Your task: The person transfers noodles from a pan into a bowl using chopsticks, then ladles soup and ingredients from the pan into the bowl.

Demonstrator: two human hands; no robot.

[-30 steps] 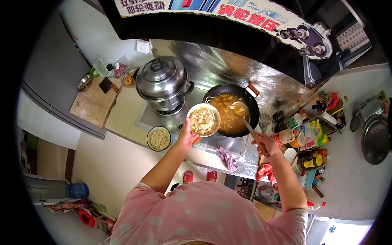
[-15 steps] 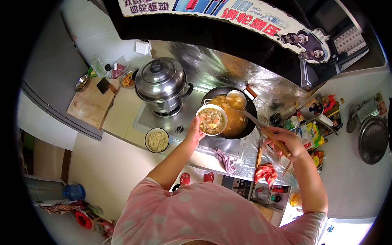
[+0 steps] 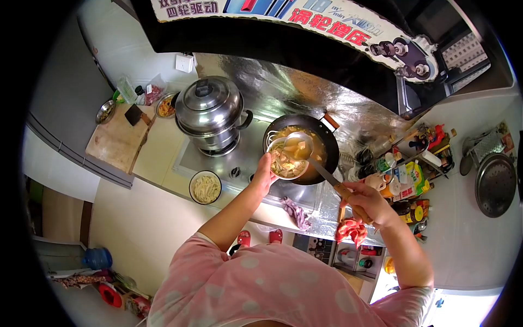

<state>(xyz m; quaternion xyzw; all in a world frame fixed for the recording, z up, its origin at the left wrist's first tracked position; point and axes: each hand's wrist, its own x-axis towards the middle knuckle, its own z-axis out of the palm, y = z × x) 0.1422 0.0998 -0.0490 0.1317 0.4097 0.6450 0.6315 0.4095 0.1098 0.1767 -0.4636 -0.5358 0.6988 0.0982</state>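
Observation:
My left hand [image 3: 265, 173] grips the side of a white bowl [image 3: 282, 167] of noodles, broth and chunks, over the near left part of the wok. In my right hand [image 3: 366, 201] is the wooden handle of a metal ladle [image 3: 330, 180]. The ladle's head, filled with broth and pieces, is over the bowl's upper right edge and hides part of it. Beneath both, the black wok [image 3: 331, 147] holds brown soup on the stove.
A lidded steamer pot [image 3: 210, 109] stands left of the wok. Nearer the counter edge are a bowl of pale noodles [image 3: 205, 187] and a purple cloth [image 3: 296, 213]. A cutting board [image 3: 117, 139] lies far left; bottles and packets crowd the right, near a red cloth [image 3: 351, 231].
The ladle rose full from the soup and then moved down and left over the bowl. The bowl shifted right over the wok, then stayed near it. My right hand moved right, then slightly back left.

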